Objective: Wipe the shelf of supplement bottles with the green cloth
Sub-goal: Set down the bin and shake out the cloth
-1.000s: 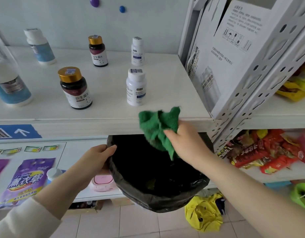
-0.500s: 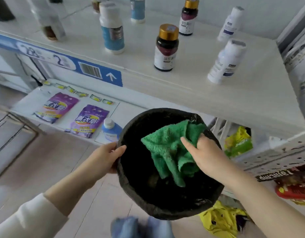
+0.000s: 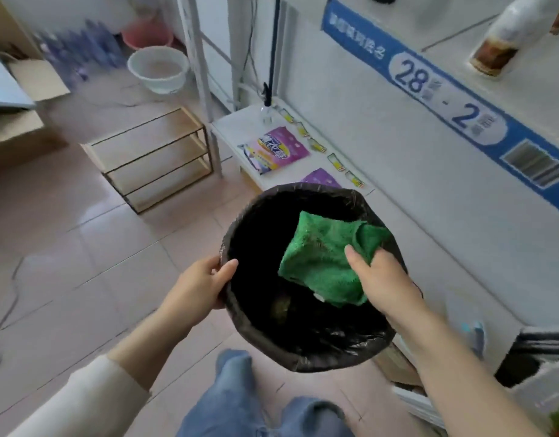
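1. Head view: our right hand (image 3: 386, 287) pinches the green cloth (image 3: 319, 263) over the bin (image 3: 303, 361), near its right rim; our left hand (image 3: 198, 287) clasps the left rim.
2. Risk: if the pinch loosens, we judge the green cloth falls inside.

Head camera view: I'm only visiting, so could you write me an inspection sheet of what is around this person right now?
Surface: white shelf at the upper right, with a blue label strip on its front edge; the cloth is not on it.
Job's things: green cloth, bunched over the mouth of the black-lined bin; one blurred bottle stands on the shelf.
Clutter: purple pouch on the lower shelf.
Hands: left hand grips the bin's rim; right hand holds the cloth.
Cables: dark cord hangs by the rack upright.
Surroundings: tiled floor, wooden rack, white basin, cardboard box.
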